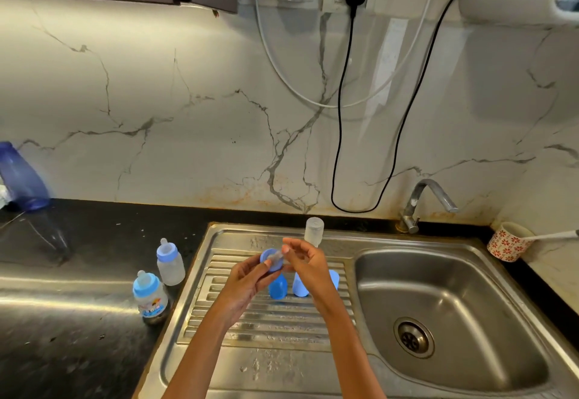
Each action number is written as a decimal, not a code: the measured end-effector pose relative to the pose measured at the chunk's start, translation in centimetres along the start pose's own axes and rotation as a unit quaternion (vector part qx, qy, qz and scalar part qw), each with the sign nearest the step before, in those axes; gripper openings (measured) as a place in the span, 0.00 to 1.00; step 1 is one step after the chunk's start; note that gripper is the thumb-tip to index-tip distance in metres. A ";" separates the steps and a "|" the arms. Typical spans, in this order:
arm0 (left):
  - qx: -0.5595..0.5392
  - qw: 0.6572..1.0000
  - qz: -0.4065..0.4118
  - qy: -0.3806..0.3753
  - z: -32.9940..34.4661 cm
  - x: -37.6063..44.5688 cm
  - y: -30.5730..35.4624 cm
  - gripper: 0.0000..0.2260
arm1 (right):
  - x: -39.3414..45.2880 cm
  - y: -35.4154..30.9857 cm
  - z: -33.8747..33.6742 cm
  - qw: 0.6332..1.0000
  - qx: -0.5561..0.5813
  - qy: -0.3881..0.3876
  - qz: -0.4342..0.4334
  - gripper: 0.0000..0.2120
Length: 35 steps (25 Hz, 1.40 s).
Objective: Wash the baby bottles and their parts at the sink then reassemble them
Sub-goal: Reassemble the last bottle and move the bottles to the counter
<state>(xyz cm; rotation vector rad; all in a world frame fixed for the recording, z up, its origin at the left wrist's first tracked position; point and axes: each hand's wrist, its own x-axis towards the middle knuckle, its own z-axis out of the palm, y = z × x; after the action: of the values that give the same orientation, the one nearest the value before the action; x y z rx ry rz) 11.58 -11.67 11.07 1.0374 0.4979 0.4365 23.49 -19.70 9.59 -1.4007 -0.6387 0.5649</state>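
Now, hands: both meet over the ribbed drainboard [266, 320] of the steel sink [470, 376], near the frame's middle.
Left hand [247, 279]: fingers curled round a blue collar ring [272, 260], held at its rim.
Right hand [308, 262]: thumb and fingertips pinch a clear teat [277, 254], set at the ring's opening; how far it is seated I cannot tell.
Caps: three blue caps stand on the drainboard under the hands, one at 6 o'clock of the ring [278, 287], one beside it [300, 287], one half hidden behind the right wrist [334, 278].
Open bottle: a clear bottle body [314, 231] stands at 12 o'clock, at the drainboard's back edge.
Finished bottles: two baby bottles with teats on, at 9 o'clock on the black counter [62, 320], just off the sink's left rim; the printed one [149, 298] nearer, the plain one [170, 262] behind.
Open room: the basin [438, 304] at 3 o'clock holds only its drain [413, 337].
Tap [423, 204]: at 1 o'clock.
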 end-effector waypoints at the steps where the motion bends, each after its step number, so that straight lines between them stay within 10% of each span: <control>1: 0.004 1.000 0.003 -0.009 0.1 -0.1 0.3 0.13 | 0.0 0.1 0.1 0.999 0.022 0.009 0.022 0.05; 14: 0.228 0.964 0.132 0.043 0.8 2.2 0.1 0.12 | 1.1 -1.5 0.1 0.996 -0.043 -0.059 0.060 0.06; 20: -0.031 0.999 -0.021 -0.032 0.4 2.3 2.5 0.12 | 1.6 -2.6 -2.2 0.998 -0.064 0.015 -0.006 0.06; 29: 0.017 0.995 0.070 0.071 0.7 3.2 0.9 0.10 | 1.2 -2.7 -1.5 0.985 -0.150 -0.022 -0.088 0.12; 35: 0.125 0.988 0.088 -0.018 1.6 3.3 0.0 0.08 | 1.0 -2.9 -0.9 0.972 -0.202 0.038 -0.117 0.04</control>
<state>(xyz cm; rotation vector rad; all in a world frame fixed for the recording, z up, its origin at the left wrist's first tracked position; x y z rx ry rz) 15.15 -10.95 11.11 1.3355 0.4372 0.5204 24.82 -19.88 12.46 -1.6878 -0.8769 0.1959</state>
